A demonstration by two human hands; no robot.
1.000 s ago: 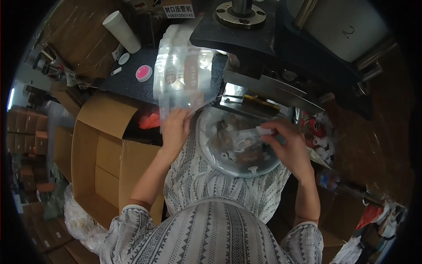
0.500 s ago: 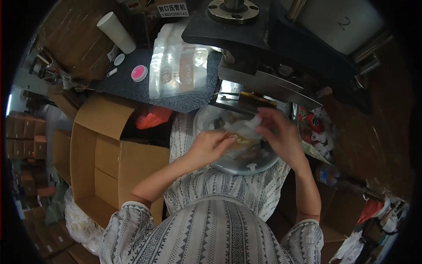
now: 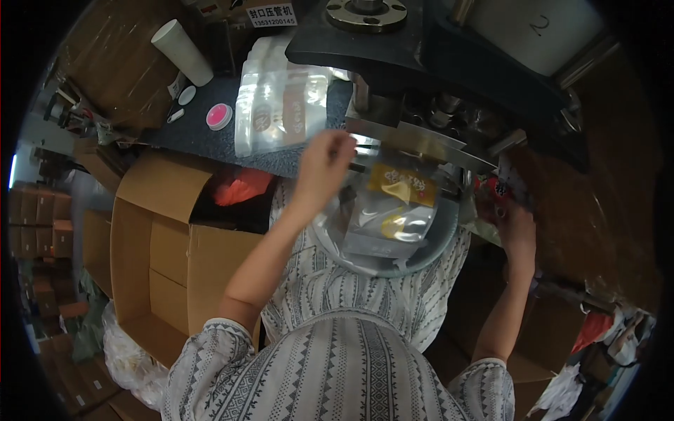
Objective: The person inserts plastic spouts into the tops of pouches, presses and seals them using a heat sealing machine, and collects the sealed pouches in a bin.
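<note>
- Plastic pouch (image 3: 393,210), clear with yellow print: lay over the round basin (image 3: 449,235) in the head view, its upper end close to the metal bar (image 3: 421,145) of the machine.
- Left hand (image 3: 324,168): was raised left of the pouch, apart from it, fingers curled; whether they gripped anything could not be told.
- Right hand (image 3: 518,228): reached to the red-patterned bag (image 3: 495,193), fingers partly bent; any hold was unclear.
- Stacked clear pouches (image 3: 277,116): lay on the dark cloth (image 3: 200,140).
- Pink-topped round container (image 3: 219,116): sat just left of the stack.
</note>
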